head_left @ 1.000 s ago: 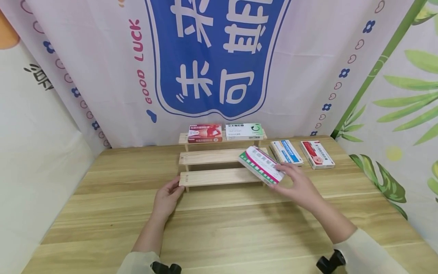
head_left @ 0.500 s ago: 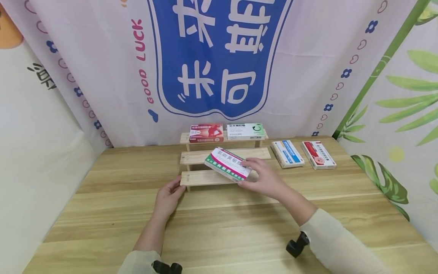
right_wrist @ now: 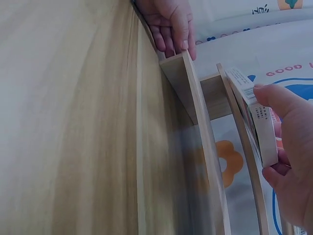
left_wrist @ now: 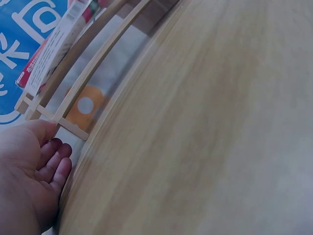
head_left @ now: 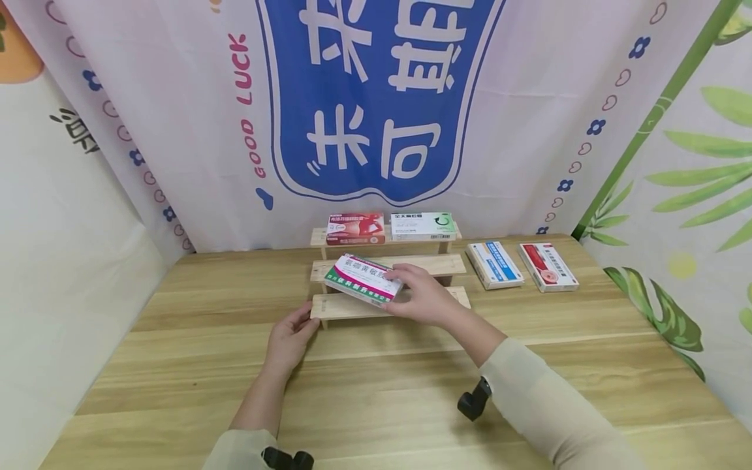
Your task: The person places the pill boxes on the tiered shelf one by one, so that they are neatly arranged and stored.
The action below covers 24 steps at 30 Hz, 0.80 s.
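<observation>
Take the wooden rack (head_left: 335, 307) as the dial's centre, twelve pointing away from the person. Nearest is bare worktop (head_left: 364, 398). At eight o'clock the left hand (head_left: 292, 339) has stayed put over the last second, its thumb and fingers pinching the end of the lowest tier, seemingly to steady it.

The right hand (head_left: 425, 297) is what has moved. It has swept towards nine o'clock, bringing the white, magenta and green box (head_left: 363, 279) from the rack's right end to its left part. That puts the carry well along, I judge, though the box is not yet released. Thumb and fingers grip its right-hand end, with the forearm coming in from four o'clock. The box is skewed, its long side running from ten to four, over the lowest and middle tiers; whether it touches either is unclear.

Farther off, two boxes have kept their places on the top tier: a red box (head_left: 355, 228) at eleven and a green-and-white box (head_left: 423, 226) at one. Around three o'clock, a blue-striped box (head_left: 495, 265) and a red-striped box (head_left: 548, 267) lie flat on the worktop, likewise unmoved.
</observation>
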Each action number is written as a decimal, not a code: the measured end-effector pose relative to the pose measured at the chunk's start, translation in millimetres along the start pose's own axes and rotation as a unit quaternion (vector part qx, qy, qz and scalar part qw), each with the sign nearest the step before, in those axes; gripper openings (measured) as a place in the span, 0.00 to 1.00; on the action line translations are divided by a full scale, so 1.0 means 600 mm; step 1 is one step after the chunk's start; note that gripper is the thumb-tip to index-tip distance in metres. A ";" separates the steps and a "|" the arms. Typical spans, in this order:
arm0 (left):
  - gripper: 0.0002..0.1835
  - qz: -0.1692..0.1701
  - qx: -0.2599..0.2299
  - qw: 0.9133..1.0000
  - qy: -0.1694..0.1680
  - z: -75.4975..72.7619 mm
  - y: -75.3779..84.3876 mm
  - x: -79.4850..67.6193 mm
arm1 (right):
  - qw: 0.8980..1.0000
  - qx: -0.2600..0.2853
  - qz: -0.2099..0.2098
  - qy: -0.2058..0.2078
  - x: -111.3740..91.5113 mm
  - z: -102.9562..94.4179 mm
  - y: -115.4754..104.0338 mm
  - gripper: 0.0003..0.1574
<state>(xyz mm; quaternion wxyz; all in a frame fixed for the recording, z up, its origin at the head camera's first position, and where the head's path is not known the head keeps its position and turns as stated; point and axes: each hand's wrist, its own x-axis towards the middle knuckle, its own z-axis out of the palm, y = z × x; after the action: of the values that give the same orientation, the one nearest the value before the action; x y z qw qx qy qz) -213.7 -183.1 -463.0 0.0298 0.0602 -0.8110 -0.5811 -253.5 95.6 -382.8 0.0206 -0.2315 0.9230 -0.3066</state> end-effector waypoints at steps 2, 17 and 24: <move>0.24 -0.001 0.003 1.000 -0.001 0.000 -0.001 0.000 | 1.000 0.001 0.000 -0.004 0.006 0.000 0.000 0.41; 0.24 0.000 0.001 1.000 -0.002 0.000 0.001 0.000 | 0.996 0.005 0.035 0.077 0.028 0.014 0.007 0.31; 0.24 -0.001 -0.003 1.000 0.001 0.000 0.001 -0.001 | 0.993 0.010 0.046 0.105 0.035 0.022 0.003 0.28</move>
<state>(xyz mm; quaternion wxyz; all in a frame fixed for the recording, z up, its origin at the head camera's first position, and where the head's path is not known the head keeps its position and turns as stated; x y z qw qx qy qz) -212.9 -182.9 -462.2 0.0300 0.0616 -0.8092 -0.5835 -270.7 80.6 -392.5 -0.0605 -0.1550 0.9267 -0.3371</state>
